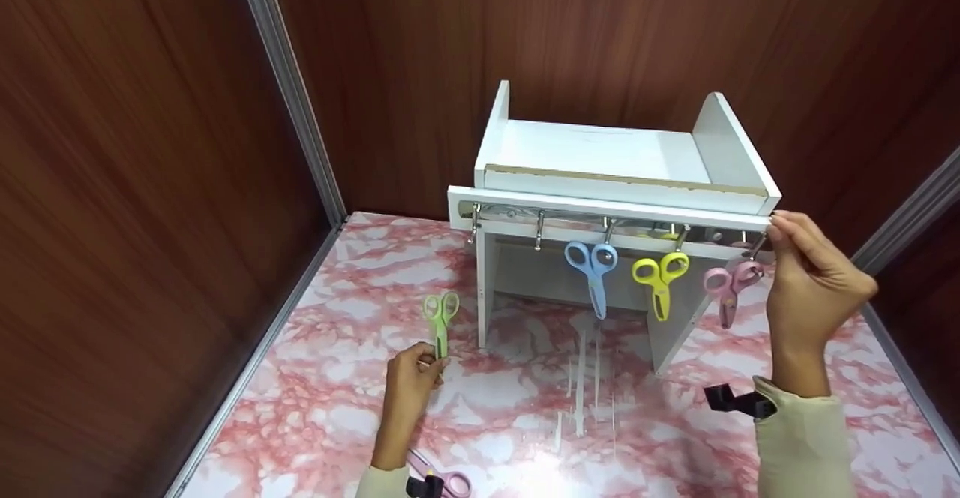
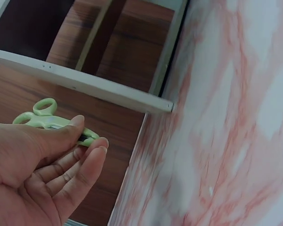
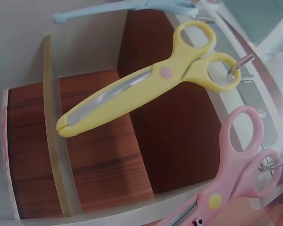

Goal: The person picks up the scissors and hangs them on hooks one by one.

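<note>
My left hand [image 1: 414, 374] pinches green scissors [image 1: 441, 314] by the blade end, handles up, left of the white shelf [image 1: 491, 130]. In the left wrist view, thumb and fingertips close on the green blades. Up at the right, my right hand [image 1: 814, 280] pinches the right end of the white hook rail [image 1: 600, 205] on the shelf's front. From its hooks hang blue scissors [image 1: 596, 280], yellow scissors [image 1: 660, 284] and pink scissors [image 1: 729, 288], the pink pair nearest my right hand. The two leftmost hooks [image 1: 474, 220] carry nothing.
Another pair of pink scissors [image 1: 454, 483] lies on the table near my left wrist, partly hidden by it. The red-and-white marbled table [image 1: 315, 378] bears whitish streaks [image 1: 580, 385] before the shelf. Dark wood panels [image 1: 420, 48] stand behind and at both sides.
</note>
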A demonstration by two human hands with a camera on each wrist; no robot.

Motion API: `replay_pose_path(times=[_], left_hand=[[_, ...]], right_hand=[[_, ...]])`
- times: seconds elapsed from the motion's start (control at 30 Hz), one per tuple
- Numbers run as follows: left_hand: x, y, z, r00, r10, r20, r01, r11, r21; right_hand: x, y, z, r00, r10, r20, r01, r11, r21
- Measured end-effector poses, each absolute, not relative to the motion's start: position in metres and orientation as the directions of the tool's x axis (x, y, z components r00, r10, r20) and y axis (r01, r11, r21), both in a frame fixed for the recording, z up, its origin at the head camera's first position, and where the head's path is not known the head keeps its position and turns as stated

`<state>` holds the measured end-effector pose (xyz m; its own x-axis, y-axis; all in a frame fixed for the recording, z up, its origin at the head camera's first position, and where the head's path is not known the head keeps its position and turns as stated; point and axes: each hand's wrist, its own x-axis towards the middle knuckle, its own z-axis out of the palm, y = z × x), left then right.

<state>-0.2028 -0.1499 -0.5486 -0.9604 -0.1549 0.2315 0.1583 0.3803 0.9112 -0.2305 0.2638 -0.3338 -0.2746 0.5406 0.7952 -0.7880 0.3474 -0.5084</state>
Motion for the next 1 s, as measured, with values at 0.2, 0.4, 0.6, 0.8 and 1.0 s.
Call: replay_pose_path(times=[0.2, 0.4, 0.6, 0.8, 1.0], left_hand=[[-0.198, -0.143, -0.546, -0.96, -0.175, 0.217, 0.158, 0.299, 0.941], [-0.195, -0.138, -0.543, -0.948, -0.219, 0.231, 0.166, 0.281, 0.945], [-0.193, -0.136, -0.544, -0.924, -0.267, 0.275, 0.198, 0.28, 0.939], [-0.19, -0.132, -0.541, -0.915, -0.272, 0.297, 0.233, 0.245, 0.941], [-0.187, -0.126, -0.535, -0.933, -0.248, 0.26, 0.226, 0.156, 0.962]], right_hand=[[-0.231, 0.264, -0.334, -0.277, 0.54, 0.795, -0.801, 0.326, -0.501], [-0.231, 0.263, -0.334, -0.272, 0.549, 0.79, -0.808, 0.316, -0.497], [-0.231, 0.263, -0.335, -0.275, 0.542, 0.794, -0.799, 0.332, -0.502], [-0.23, 0.263, -0.335, -0.277, 0.54, 0.795, -0.795, 0.336, -0.505], [-0.23, 0.263, -0.334, -0.275, 0.544, 0.793, -0.798, 0.33, -0.503]])
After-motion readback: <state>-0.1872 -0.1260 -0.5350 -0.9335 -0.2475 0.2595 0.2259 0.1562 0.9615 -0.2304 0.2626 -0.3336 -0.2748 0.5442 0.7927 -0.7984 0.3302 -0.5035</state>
